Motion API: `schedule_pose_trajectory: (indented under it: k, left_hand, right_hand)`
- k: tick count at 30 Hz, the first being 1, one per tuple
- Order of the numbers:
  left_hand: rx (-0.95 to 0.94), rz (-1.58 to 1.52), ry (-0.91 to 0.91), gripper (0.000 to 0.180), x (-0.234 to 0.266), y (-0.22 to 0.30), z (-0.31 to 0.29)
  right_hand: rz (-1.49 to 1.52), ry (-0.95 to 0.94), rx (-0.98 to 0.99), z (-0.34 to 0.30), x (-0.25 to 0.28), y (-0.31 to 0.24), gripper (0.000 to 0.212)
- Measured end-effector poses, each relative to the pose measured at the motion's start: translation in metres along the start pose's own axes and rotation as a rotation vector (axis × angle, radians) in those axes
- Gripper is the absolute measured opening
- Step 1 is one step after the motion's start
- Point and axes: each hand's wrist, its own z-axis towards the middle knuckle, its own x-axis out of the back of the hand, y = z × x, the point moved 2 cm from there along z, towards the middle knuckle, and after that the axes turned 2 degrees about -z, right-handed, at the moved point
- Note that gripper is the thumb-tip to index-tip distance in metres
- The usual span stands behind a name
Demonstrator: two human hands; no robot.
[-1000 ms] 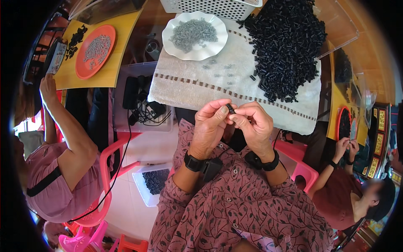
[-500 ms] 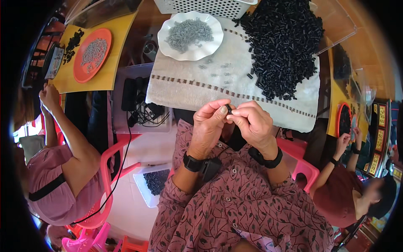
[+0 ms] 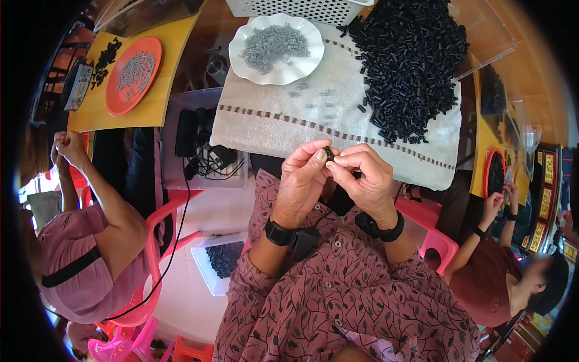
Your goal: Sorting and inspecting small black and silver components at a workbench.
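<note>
Just past the front edge of a cream towel (image 3: 259, 134), both my hands meet around a small black cylindrical plastic piece (image 3: 328, 154). Thumb and index finger of my left hand (image 3: 300, 184) pinch this piece. My right hand (image 3: 373, 184) has its thumb and index fingertips pressed together against the piece's right side; whatever else they grip is too small to see. Beyond them, a heap of similar black pieces (image 3: 410, 72) covers the towel's right side. A white scalloped plate (image 3: 241, 67) at the far left holds small clear pieces (image 3: 274, 45). Several loose clear pieces (image 3: 326, 93) lie between plate and heap.
A white perforated basket (image 3: 301, 8) stands behind the plate. Left of the towel is a clear bin (image 3: 226, 181) with black cables. A white tub (image 3: 202, 265) of black pieces sits on the floor. People work at yellow tables on both sides, one beside an orange plate (image 3: 114, 105).
The black piece has turned a little between my fingertips and shows more of its side. My hands stay almost in place. The person on the left has lowered their hands slightly.
</note>
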Motion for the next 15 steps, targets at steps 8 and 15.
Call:
schedule_pose_trajectory:
  k: [8,15]
  left_hand:
    - [-0.017,0.056,0.002,0.021,-0.003,0.002,0.000]
    - [0.014,0.066,-0.012,0.021,0.000,-0.001,-0.002]
  right_hand:
    - [0.061,-0.012,-0.003,0.001,0.004,0.005,0.020]
    - [0.026,-0.021,-0.008,0.004,0.010,0.003,0.026]
